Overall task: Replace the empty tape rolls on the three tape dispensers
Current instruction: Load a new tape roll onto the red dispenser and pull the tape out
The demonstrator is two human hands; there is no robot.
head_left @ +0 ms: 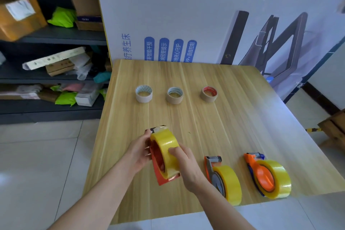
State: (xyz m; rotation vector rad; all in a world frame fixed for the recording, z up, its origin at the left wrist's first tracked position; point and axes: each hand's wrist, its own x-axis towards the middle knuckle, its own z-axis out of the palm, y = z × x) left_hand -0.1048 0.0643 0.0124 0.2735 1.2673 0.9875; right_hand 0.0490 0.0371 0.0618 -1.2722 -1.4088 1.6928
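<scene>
Three round cardboard cores on woodgrain table.

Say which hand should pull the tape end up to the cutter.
Probably right. The right hand lies on the yellow roll, fingers free to move; the left hand steadies the red dispenser.

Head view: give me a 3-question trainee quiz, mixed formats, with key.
1. How many empty cores stand at the table's far side?
2. True or false: the orange dispenser on the right lacks a yellow roll.
3. The right hand rests on: A) a gray dispenser B) the yellow roll on the red dispenser C) a core

Key: 1) three 2) false 3) B
</scene>
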